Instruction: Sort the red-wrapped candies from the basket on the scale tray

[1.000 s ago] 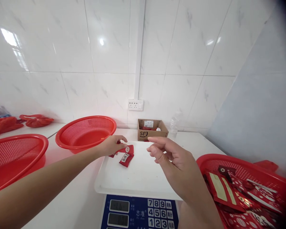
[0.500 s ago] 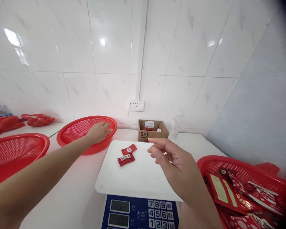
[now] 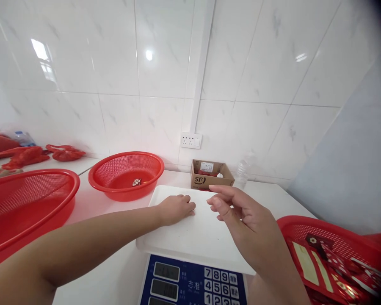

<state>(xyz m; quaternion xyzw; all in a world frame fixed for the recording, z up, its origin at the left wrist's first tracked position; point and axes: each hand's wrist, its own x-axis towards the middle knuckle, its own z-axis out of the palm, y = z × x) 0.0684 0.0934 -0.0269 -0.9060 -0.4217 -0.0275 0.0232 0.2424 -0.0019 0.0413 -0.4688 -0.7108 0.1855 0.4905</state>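
My left hand [image 3: 178, 209] rests on the white tray [image 3: 206, 245] of a weighing scale, its fingers curled down. It covers the spot where two small red packets lay, and no part of them shows now. Over the right side of the tray hovers my right hand [image 3: 241, 212], thumb and fingers loosely bent and apart, with nothing in them. Below the tray is the scale's blue panel [image 3: 195, 273] with number keys and displays. Behind the tray to the left stands a red perforated basket [image 3: 97, 186], with a small dark red-and-white packet [image 3: 136, 182] inside.
Another red basket [image 3: 68, 178] stands at left, with red net bags [image 3: 68, 153] beyond it. A cardboard box [image 3: 198, 182] and a clear plastic bottle [image 3: 242, 171] sit near the wall. At right, a red basket [image 3: 284, 222] holds several snack packets.
My left hand has come from the back basket to the tray, over the two red packets. The packet in that basket now shows. My view has turned slightly left; my right hand keeps its pose.
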